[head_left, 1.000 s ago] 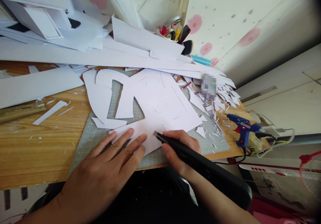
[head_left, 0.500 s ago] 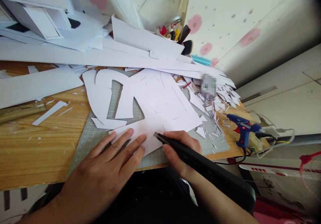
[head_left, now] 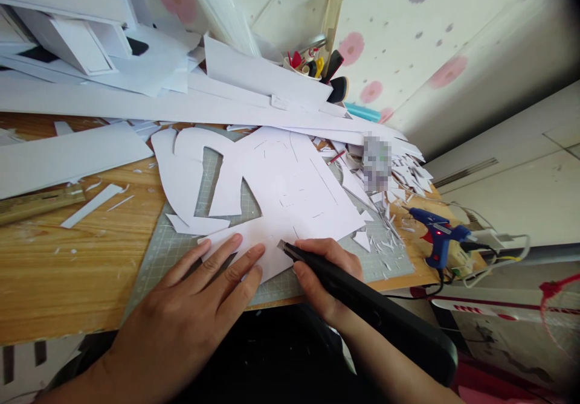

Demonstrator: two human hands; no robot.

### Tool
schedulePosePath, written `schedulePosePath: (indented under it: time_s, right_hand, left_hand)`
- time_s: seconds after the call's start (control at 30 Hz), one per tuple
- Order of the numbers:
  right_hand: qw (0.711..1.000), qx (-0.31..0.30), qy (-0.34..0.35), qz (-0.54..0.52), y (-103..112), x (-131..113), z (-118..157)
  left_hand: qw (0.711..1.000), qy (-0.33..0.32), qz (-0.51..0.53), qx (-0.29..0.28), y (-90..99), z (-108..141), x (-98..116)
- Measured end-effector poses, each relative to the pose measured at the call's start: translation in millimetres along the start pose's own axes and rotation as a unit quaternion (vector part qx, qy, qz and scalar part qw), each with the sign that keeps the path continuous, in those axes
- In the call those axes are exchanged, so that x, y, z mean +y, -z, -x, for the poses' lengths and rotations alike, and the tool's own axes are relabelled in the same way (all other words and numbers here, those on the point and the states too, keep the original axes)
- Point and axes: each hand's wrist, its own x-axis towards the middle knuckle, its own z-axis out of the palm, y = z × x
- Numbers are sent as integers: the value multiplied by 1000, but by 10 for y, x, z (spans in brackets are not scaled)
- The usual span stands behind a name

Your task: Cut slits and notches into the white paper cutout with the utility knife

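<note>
My left hand point(head_left: 203, 289) lies flat with fingers spread on the near edge of a white board sheet point(head_left: 299, 180). Cut-out openings and thin dark lines mark this sheet. In my right hand point(head_left: 326, 271) is a black cutting tool point(head_left: 362, 301) with a thick long body, its small metal blade tip at the sheet just right of my left fingertips. Whether the blade goes through the board I cannot tell. A green cutting mat point(head_left: 154, 271) shows beneath the sheet and through its openings. A curved white piece point(head_left: 174, 180) lies at the sheet's left side.
A blue glue gun point(head_left: 439, 235) with a lit red light stands at the table's right edge, its cord trailing. White scraps point(head_left: 408, 168) pile up at the back right. Long white boards point(head_left: 136, 99) lie along the back, near a cup of tools point(head_left: 310, 66).
The view has shifted slightly. Both hands, the blade tip and the sheet keep nearly the same places relative to each other.
</note>
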Motion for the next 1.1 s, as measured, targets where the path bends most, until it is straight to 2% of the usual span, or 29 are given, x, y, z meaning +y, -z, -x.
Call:
schedulePosePath:
  time_s: [0.23,0.43,0.6,0.77,1.1]
  right_hand:
    - [1000,-19,9,19,12,-35,-18]
    - [1000,13,-19,-3,3,-10,26]
    - [1000,-8,-9,14,18,-33,16]
    - [1000,18,-15,17,17,-31,15]
    - [999,-16,-15,26,32,-98,-53]
  left_hand:
    - [1000,5,5,1,-16,13,-3]
    - [1000,0,3,-2,-2,1,-4]
    - [1000,4,4,0,-10,4,-5]
    - [1000,1,-2,0,-2,-2,-1]
    - [1000,3,15,3,6,-15,-3]
